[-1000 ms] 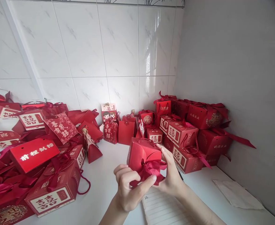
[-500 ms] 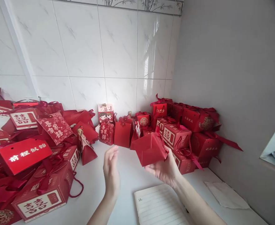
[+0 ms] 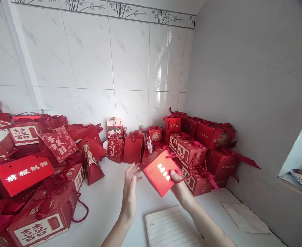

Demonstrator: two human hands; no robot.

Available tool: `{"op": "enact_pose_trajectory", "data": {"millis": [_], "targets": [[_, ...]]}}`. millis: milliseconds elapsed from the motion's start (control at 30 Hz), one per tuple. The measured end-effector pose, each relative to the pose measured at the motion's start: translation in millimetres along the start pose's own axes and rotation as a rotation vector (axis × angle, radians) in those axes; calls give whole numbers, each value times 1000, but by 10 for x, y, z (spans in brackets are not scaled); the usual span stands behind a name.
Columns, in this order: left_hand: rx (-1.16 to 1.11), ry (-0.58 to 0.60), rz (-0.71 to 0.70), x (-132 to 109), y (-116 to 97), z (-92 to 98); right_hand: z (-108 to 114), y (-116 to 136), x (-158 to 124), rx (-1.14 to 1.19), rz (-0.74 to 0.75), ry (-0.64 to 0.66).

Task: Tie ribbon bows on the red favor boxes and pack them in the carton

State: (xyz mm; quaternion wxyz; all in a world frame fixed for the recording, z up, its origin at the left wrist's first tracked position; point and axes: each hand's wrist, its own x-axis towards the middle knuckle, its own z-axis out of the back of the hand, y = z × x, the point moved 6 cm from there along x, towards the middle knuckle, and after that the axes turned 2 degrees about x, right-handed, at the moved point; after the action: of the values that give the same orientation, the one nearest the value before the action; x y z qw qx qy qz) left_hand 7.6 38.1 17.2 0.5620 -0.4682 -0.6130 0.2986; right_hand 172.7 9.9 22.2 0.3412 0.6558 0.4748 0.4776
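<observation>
While the right hand (image 3: pixel 183 190) clamped a tilted red cube-shaped cardboard box (image 3: pixel 159 175), the left hand (image 3: pixel 130 187), unclenched, hovered just beside it.

Two hands (image 3: pixel 130 187), one held red box (image 3: pixel 159 178), one lined notepad (image 3: pixel 170 228), one white sheet (image 3: pixel 245 218), other boxes (image 3: pixel 24 174) overlapping beyond counting

Notebook (image 3: pixel 171 227): open on the white tabletop (image 3: pixel 107 212), ruled page up, a little writing in one corner.
Pale sheet (image 3: pixel 246 218): lying flat, over near the grey wall (image 3: pixel 243 103).
Tiled wall (image 3: pixel 130 61): white, faintly veined, window light gleaming on it.
Border (image 3: pixel 130 11): dark bamboo.
</observation>
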Motion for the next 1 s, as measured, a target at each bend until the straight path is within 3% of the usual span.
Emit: {"op": "enact_pose_trajectory", "data": {"millis": [67,133,233,400,467,667,800,867,1000], "targets": [[38,-131,28,52,48,130,46,179,-37,-430,330,-88],[88,-185,8,69,44,198,10,273,-103,-790,584,-112],[166,-149,-82,31,-49,171,-56,267,-161,-1037,757,-61],[165,57,-290,-85,-259,-39,-120,242,-201,-1106,820,11],[113,78,-360,-111,-324,-66,-129,257,-216,-1102,841,10],[260,-48,-201,-100,-341,-47,-168,273,-232,-1125,861,69],[333,-151,-238,-112,-381,-20,-193,276,-236,-1113,843,105],[408,-189,-356,-137,-413,-1,-208,277,-245,-1097,831,117],[550,-139,-794,-301,-537,-66,-248,290,-288,-1041,846,125]]}}
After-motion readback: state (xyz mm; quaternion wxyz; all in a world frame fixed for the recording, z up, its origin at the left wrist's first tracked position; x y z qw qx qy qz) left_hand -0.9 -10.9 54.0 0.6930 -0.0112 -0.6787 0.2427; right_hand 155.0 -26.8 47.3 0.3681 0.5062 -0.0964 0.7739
